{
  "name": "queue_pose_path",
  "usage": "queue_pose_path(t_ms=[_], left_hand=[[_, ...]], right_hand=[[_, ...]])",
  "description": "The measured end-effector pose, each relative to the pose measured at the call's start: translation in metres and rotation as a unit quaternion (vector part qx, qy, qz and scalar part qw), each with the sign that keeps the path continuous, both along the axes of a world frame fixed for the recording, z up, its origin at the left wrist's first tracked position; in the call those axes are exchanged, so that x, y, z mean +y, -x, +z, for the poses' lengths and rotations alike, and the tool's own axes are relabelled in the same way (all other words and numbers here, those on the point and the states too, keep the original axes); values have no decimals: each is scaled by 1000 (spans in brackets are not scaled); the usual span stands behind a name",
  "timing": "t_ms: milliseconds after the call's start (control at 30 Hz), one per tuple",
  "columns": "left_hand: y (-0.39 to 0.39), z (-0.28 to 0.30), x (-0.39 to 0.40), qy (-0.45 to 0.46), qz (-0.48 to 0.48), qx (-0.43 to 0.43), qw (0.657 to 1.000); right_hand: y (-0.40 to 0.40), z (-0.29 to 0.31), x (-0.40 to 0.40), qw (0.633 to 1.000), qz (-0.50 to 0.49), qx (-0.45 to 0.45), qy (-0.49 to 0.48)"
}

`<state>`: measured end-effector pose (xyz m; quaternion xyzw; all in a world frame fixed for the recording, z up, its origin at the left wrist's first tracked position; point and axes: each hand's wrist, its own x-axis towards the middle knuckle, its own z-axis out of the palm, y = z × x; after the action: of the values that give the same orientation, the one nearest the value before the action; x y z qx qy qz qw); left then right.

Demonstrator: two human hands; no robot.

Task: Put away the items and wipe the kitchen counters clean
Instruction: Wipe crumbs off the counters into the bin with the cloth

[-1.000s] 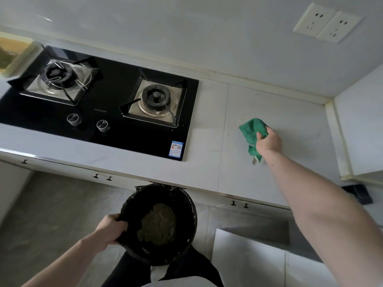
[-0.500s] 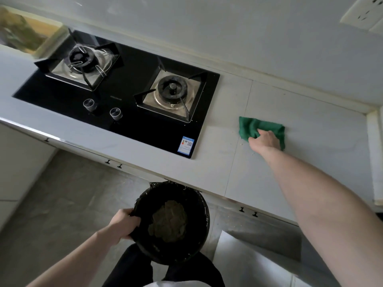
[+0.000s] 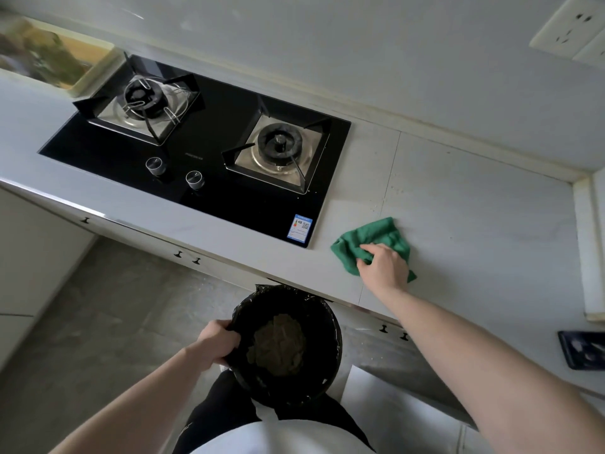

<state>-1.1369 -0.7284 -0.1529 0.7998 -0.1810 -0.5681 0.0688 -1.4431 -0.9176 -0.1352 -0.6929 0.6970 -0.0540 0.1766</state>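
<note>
Right hand on green cloth at counter front; left hand holds lined bin below the edge.

Right hand (image 3: pixel 383 268) lies on the cloth (image 3: pixel 370 239), fingers curled and bunching the fabric; fingertips partly buried in folds, grip depth unclear. Cloth rests on the counter (image 3: pixel 474 231), just right of the stove (image 3: pixel 209 149), apart from it. Pale crumbs (image 3: pixel 389 191) behind the cloth, too small to identify. Left hand (image 3: pixel 218 343) grips the bin (image 3: pixel 288 345) rim, fingertips hidden inside the black liner. Brownish contents indistinct. Tray (image 3: pixel 49 57) at top left blurred, cut off.
</note>
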Motion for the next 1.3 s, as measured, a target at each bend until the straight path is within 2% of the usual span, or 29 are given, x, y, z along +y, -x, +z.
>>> queue_pose_path(t_ms=[133, 233, 333, 433, 567, 733, 800, 900, 1067, 1200, 1300], left_hand=[[1, -1, -4, -1, -20, 2, 1000], [0, 0, -7, -5, -41, 4, 999], [-2, 4, -8, -11, -51, 4, 999], [-5, 6, -6, -17, -50, 4, 999], [-9, 6, -9, -14, -55, -2, 998], [-11, 8, -11, -9, -54, -4, 999], [-11, 9, -12, -11, -55, -2, 998], [-11, 9, -13, -12, -57, -2, 998], [-11, 9, -13, -13, -54, -8, 998], [-9, 13, -15, -11, -52, -11, 999], [-9, 17, -16, -15, -55, -11, 998]], right_hand=[[-33, 13, 51, 999, 32, -33, -26], [-55, 20, 90, 993, 98, -47, -51], [-63, 23, 112, 985, 120, -97, -76], [-61, 31, 112, 980, 101, -159, -67], [-42, 52, 62, 979, -1, -205, -6], [1, 57, -5, 990, -41, -130, 39], [13, 47, -19, 996, -46, -76, 16], [12, 22, -23, 996, -34, -49, -59], [-26, -4, 1, 992, -25, -78, -98], [-64, -6, 41, 992, 32, -89, -88], [-83, -1, 74, 983, 122, -96, -100]])
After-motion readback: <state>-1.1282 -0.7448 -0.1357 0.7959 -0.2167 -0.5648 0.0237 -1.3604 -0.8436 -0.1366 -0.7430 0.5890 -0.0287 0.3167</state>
